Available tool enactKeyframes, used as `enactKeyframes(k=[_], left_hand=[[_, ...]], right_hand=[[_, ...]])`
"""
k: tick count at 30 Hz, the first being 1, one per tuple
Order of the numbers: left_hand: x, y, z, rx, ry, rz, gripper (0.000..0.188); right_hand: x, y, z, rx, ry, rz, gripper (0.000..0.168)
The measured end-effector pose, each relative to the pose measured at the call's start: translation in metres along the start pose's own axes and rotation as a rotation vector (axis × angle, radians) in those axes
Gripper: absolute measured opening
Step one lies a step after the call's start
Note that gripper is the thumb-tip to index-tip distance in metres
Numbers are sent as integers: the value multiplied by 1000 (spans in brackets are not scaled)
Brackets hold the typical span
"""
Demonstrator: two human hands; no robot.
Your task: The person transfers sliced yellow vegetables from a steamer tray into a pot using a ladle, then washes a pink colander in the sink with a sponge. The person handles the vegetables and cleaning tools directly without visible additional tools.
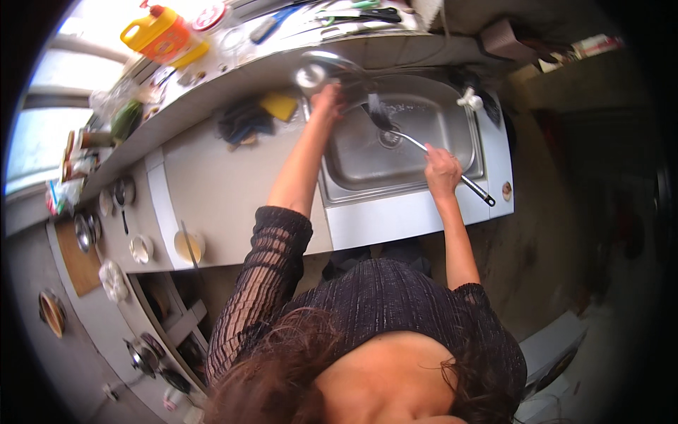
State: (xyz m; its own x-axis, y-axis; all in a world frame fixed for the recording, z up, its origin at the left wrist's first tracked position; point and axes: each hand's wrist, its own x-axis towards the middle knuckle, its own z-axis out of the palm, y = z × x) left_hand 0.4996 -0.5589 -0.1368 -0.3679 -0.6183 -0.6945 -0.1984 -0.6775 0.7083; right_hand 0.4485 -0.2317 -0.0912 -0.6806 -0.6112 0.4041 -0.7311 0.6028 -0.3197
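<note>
My right hand grips the handle of a metal cooking turner over the stainless steel sink. The turner's dark blade points away from me, near the drain strainer. Water falls from the curved metal faucet onto the blade. At the sink's far left corner, my left hand is against a shiny round-topped fitting at the faucet's base. Blur hides how its fingers close there.
Left of the sink lie a yellow sponge and a dark crumpled cloth. A bowl with a long utensil across it stands near the counter's front edge. A yellow pump jug and several utensils line the window ledge. A white knob sits right of the basin.
</note>
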Motion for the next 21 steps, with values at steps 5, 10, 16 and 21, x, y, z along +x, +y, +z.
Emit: enactKeyframes(k=[5, 10, 16, 21], left_hand=[[10, -17, -24, 259, -127, -16, 55], [6, -51, -22, 377, 147, 179, 58], [-20, -99, -15, 719, -159, 424, 30], [-147, -171, 11, 876, -376, 612, 32]], right_hand=[[-28, 15, -19, 87, -287, 381, 25], [-64, 24, -34, 287, -389, 610, 24], [-121, 28, -47, 428, -203, 599, 19], [-198, 29, -101, 508, -137, 789, 21]])
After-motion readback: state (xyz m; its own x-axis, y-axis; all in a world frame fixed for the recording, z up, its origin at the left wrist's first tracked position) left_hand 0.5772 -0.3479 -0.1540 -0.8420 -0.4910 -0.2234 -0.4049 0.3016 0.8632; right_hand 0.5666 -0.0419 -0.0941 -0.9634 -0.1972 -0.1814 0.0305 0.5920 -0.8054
